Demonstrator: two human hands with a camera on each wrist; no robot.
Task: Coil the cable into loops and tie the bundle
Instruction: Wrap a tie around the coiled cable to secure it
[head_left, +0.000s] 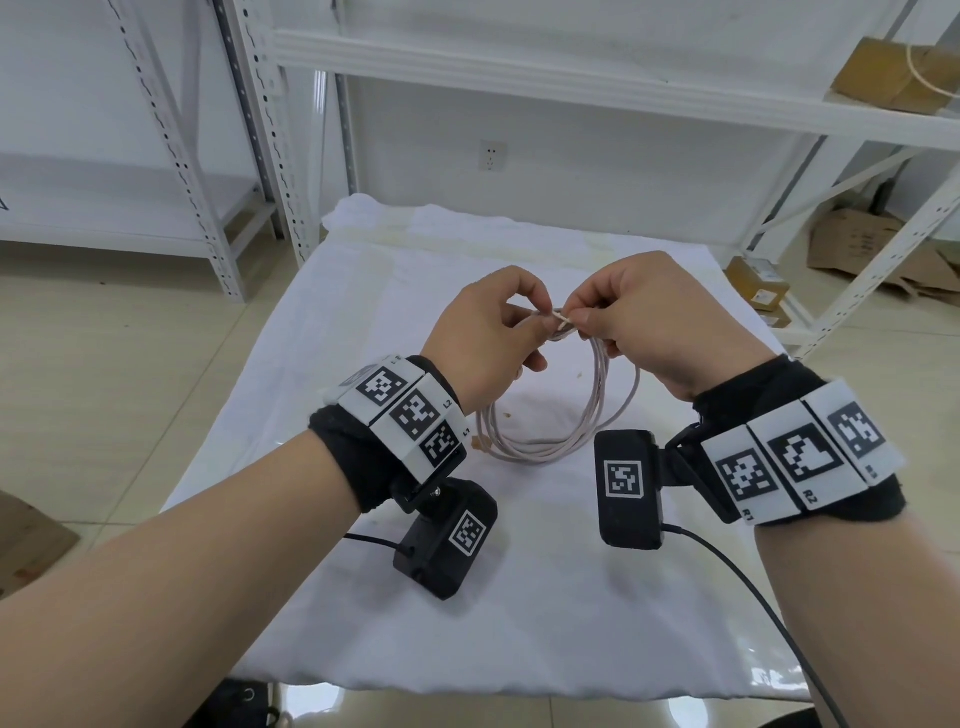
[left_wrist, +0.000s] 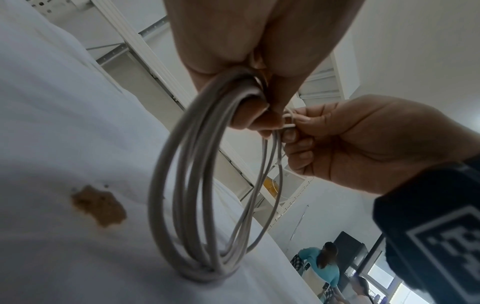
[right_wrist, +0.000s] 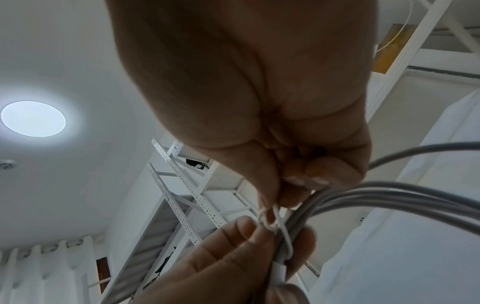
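Pinching a thin white tie (head_left: 560, 315) at the top of the coiled cable (head_left: 545, 415), the left hand (head_left: 483, 338) and right hand (head_left: 670, 322) meet fingertip to fingertip above the white cloth (head_left: 363, 597). The left hand has thumb and forefinger curled onto one end of the tie, and its lower fingers are hooked through the coil, bunching the strands. The right hand has its fingers curled tight and nips the other end of the tie just beside the left thumb. In the right wrist view the tie (right_wrist: 275, 224) makes a small loop and wraps round the grey strands (right_wrist: 376, 201). The bundle hangs from the hands in several round loops; its lowest part rests on the cloth between the two wrists. A brown stain (left_wrist: 98, 205) marks the cloth just left of the coil. Beyond the cloth's far edge stand white metal shelves (head_left: 571, 73); right of the coil, under the shelving, lie cardboard boxes (head_left: 758, 286). The wrist cameras (head_left: 628, 488) hang below the hands, one hiding part of the cloth near the coil's base.
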